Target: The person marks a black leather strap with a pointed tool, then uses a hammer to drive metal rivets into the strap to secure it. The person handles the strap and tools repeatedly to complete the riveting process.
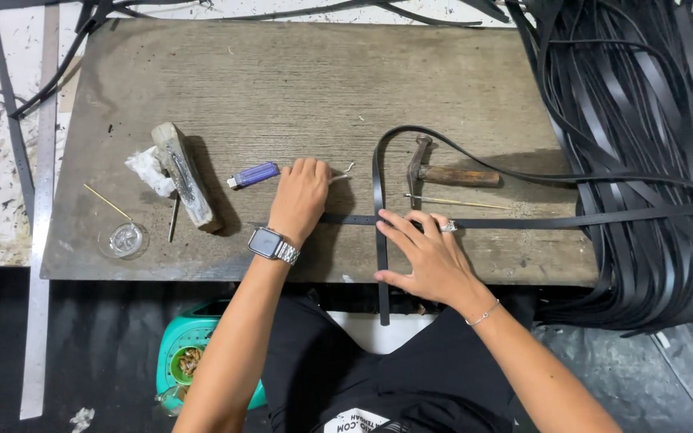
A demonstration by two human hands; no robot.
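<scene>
My right hand (431, 252) lay spread, pressing the black strap (523, 222) (running left-right on the tabletop (282, 80)); my left hand (300, 199) curled, pinning its near end.

both hands (301, 195) (427, 255) on a black strap (523, 221) — hammer (451, 173) just beyond

lighter (253, 174) left of hammer (451, 173), on board (298, 88)
</scene>
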